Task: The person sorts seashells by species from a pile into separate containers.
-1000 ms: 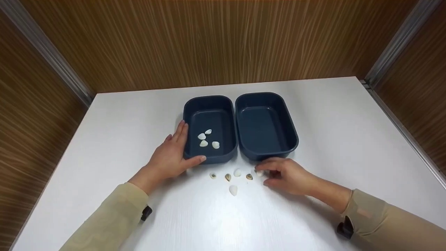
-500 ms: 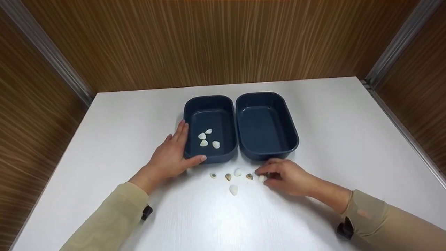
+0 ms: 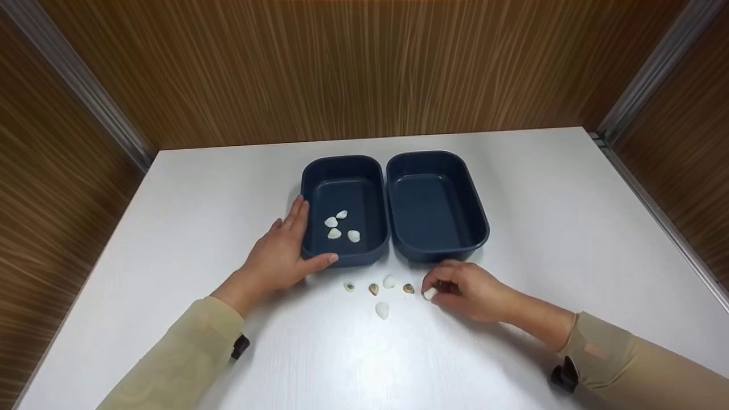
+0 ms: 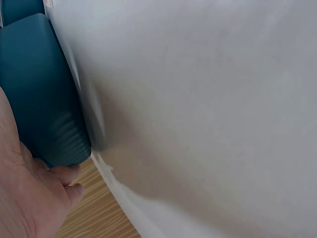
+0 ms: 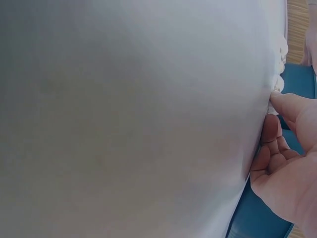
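Two dark blue trays stand side by side on the white table [image 3: 512, 188]. The left tray [image 3: 343, 168] holds several pale shells [image 3: 340, 225]; the right tray [image 3: 438, 164] holds nothing. My left hand [image 3: 282, 253] rests against the left tray's near left corner, fingers along its side and thumb on its front; the left wrist view shows that tray wall [image 4: 39, 94] beside the palm [image 4: 25, 198]. My right hand [image 3: 467, 287], in front of the right tray, pinches a white shell [image 3: 430, 294] at its fingertips [image 5: 282, 101]. Several more shells [image 3: 388, 282] lie loose on the table between the hands.
Wood-grain walls [image 3: 353, 68] enclose the table at the back and on both sides, with metal strips [image 3: 655, 62] in the corners. One larger white shell [image 3: 382, 310] lies nearest to me. Both arms wear beige sleeves [image 3: 188, 353].
My right hand's fingers have closed on the white shell at the right end of the row and drawn it slightly toward me. The left hand has stayed on the tray.
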Demonstrator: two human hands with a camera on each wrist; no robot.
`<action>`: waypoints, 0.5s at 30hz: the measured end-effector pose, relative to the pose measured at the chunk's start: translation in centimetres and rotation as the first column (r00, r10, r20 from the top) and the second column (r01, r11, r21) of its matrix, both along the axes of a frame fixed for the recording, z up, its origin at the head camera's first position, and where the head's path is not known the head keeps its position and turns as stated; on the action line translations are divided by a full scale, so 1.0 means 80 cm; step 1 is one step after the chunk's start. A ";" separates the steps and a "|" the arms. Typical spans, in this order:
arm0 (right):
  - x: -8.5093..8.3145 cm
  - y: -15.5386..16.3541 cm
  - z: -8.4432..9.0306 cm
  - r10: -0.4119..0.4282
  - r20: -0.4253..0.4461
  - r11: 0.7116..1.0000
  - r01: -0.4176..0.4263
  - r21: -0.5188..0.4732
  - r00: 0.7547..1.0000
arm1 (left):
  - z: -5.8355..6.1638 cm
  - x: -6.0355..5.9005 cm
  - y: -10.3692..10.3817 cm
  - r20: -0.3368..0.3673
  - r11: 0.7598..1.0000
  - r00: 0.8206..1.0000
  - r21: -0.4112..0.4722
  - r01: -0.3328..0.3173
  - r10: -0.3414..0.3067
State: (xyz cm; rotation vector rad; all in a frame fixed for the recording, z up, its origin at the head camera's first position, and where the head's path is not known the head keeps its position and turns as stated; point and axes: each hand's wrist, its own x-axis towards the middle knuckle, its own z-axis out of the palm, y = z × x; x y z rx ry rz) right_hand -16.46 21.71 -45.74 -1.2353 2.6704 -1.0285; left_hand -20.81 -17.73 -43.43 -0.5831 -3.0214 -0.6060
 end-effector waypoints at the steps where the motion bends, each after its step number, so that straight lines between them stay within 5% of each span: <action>1: 0.000 0.000 0.000 0.006 0.002 1.000 -0.006 -0.010 1.000 | 0.000 0.000 0.000 0.000 1.000 1.000 0.001 0.000 0.000; 15: 0.003 0.000 0.007 0.027 0.085 1.000 -0.027 0.003 0.996 | 0.001 -0.001 0.000 0.018 1.000 1.000 -0.012 -0.006 0.006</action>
